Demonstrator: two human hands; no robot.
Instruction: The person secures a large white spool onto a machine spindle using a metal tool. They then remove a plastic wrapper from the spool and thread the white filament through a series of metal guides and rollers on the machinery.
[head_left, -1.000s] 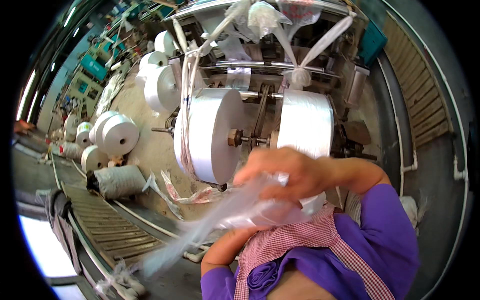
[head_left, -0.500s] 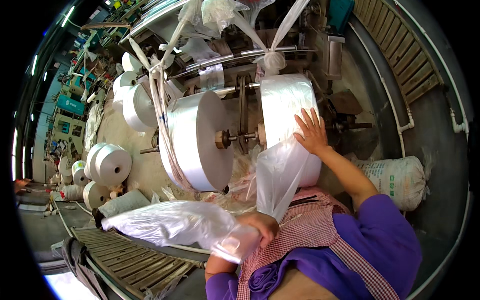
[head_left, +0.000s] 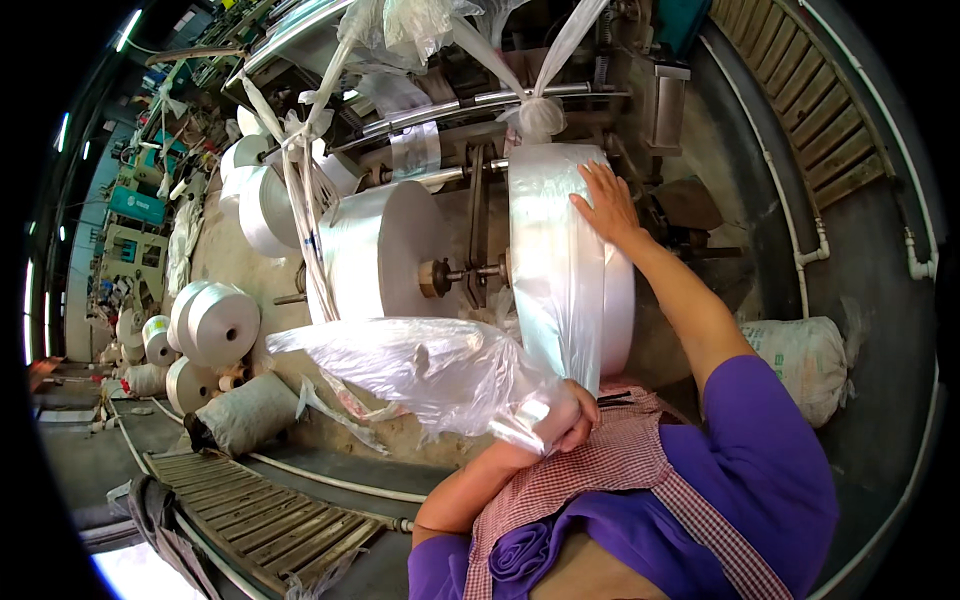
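My left hand [head_left: 572, 425] is closed around a bunched length of clear plastic film [head_left: 430, 375], close to my checked apron. The loose end of that film spreads out to the left, and another stretch runs from the hand up onto the right-hand white film roll [head_left: 560, 260]. High on that roll's curved side rests my right hand [head_left: 608, 203], fingers stretched out and apart. Left of it a second large white roll [head_left: 370, 240] sits on the metal shaft [head_left: 465, 275]. Twisted strips of film [head_left: 303, 190] hang down across this second roll.
Behind the rolls stands a machine frame with metal rollers [head_left: 430, 120] and knotted film [head_left: 540, 118]. More white rolls [head_left: 222, 325] lie on the floor at left. Slatted wooden platforms [head_left: 265, 510] are at lower left and upper right. A stuffed white sack [head_left: 795, 370] lies at right.
My right hand has slid up the roll. My left hand has shifted right and upward with the film, whose loose end has swung right, across the front of the left roll.
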